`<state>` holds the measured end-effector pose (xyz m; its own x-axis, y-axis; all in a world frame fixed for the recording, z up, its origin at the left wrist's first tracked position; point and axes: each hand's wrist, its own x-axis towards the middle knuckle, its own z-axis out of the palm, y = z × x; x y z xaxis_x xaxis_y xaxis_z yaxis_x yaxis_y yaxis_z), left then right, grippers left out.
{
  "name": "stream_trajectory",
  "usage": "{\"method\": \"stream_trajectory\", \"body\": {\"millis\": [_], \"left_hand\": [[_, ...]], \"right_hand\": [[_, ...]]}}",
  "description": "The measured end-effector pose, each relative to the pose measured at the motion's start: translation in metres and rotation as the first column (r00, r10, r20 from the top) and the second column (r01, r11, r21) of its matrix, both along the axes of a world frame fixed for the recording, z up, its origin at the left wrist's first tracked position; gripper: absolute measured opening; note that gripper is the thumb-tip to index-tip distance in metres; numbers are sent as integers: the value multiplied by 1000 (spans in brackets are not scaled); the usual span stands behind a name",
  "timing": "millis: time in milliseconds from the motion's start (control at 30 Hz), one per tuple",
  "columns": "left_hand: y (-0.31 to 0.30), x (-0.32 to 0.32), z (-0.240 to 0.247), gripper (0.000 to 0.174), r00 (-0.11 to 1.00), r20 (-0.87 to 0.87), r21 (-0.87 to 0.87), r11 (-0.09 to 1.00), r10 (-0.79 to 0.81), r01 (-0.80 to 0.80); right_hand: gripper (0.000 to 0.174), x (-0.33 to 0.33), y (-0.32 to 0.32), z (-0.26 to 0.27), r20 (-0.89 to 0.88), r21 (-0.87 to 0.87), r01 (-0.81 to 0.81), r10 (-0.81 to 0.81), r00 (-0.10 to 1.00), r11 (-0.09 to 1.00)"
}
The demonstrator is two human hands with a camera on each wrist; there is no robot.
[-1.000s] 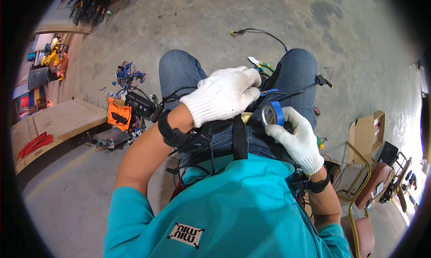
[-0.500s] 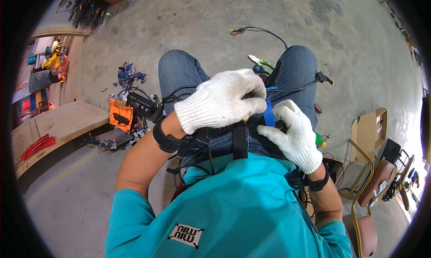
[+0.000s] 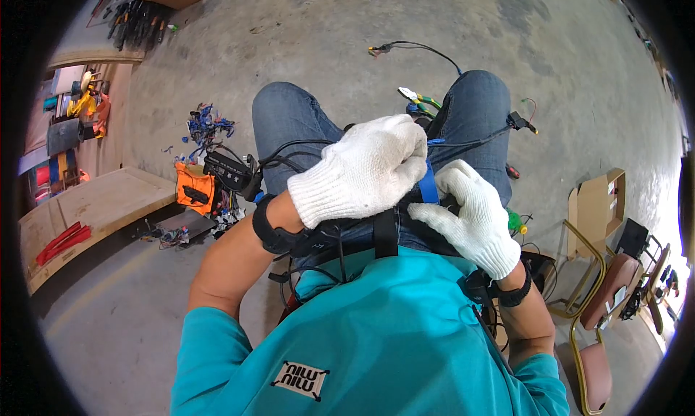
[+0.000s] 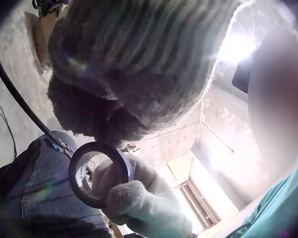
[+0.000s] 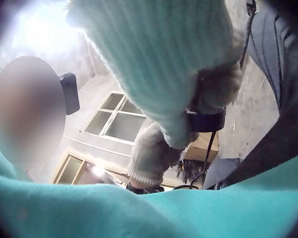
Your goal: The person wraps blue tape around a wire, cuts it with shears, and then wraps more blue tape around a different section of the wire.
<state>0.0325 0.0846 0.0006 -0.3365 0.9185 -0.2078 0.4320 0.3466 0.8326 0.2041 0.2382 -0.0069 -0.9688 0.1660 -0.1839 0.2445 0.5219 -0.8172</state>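
Note:
A roll of blue tape [image 3: 428,184] is between my two gloved hands over the lap. My right hand [image 3: 474,217] has thumb and fingers bent about the roll's near side; in the left wrist view its thumb overlaps the rim of the tape roll [image 4: 99,174]. My left hand [image 3: 365,171] is curled close beside the roll, its fingertips pinching at the end of a black cable [image 3: 470,146] that runs over the right thigh. A scrap of blue tape shows on this cable by the fingertips. The pinched spot itself is hidden behind the left hand.
Green-handled pliers [image 3: 420,99] lie between the knees. Another black cable [image 3: 420,47] with a connector stretches across the floor beyond. On the left are an orange pouch [image 3: 195,188], wire scraps [image 3: 206,123] and a low wooden bench [image 3: 101,206]. A cardboard box [image 3: 597,206] and chairs stand right.
The right hand has brought the tape roll left and turned it, so its hole no longer faces the head camera. The left hand has shifted slightly and stays at the cable.

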Motion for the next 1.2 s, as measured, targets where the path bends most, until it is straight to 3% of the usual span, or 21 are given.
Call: {"method": "stream_trajectory", "body": {"millis": [67, 167, 267, 333, 567, 633, 800, 867, 967, 1000, 1100, 1133, 1200], "left_hand": [[0, 3, -1, 13, 994, -112, 57, 998, 3, 4], [-2, 7, -5, 11, 992, -119, 94, 995, 46, -35], [-4, 9, -7, 10, 988, -128, 75, 994, 88, -79], [-5, 10, -11, 10, 985, -152, 84, 994, 79, -67], [-4, 12, -22, 8, 954, -288, 135, 990, 80, -42], [-1, 13, -21, 8, 947, -310, 118, 992, 87, -53], [1, 9, -21, 6, 912, -388, 172, 982, 134, -71], [5, -5, -2, 5, 856, -293, 399, 868, 427, -297], [2, -25, 27, 16, 893, -313, 266, 932, 324, -245], [0, -26, 22, 16, 893, -313, 262, 933, 323, -246], [-2, -32, 1, 27, 943, -267, -84, 970, 197, -226], [-3, -30, -5, 27, 943, -267, -84, 970, 199, -228], [-6, -25, -15, 30, 983, -175, -152, 985, 56, -83]], "right_hand": [[41, -1, 1, 1, 32, -6, -6, 7, 999, 1000], [41, 0, 1, -1, 33, -73, -5, 7, 999, 997], [37, 2, 0, -4, -94, -186, -2, -16, 995, 983], [33, 4, -1, 1, 90, -257, 72, -51, 995, 964], [38, -3, -12, 4, 240, -245, 221, -161, 957, 944], [42, -7, -11, 4, 355, -262, 275, -173, 919, 925], [42, -11, -12, -12, 430, -237, 290, -167, 887, 927], [42, 4, -18, -34, 509, -282, 328, -150, 848, 902], [39, 7, -25, -5, 374, -364, 265, -121, 920, 893], [36, 3, -21, 5, 398, -390, 293, -127, 908, 873], [32, -1, -4, 14, 407, -417, 369, -192, 893, 830], [29, 2, 0, 12, 399, -418, 383, -212, 892, 824], [23, 5, 7, 15, 441, -519, 463, -239, 865, 718]]}}
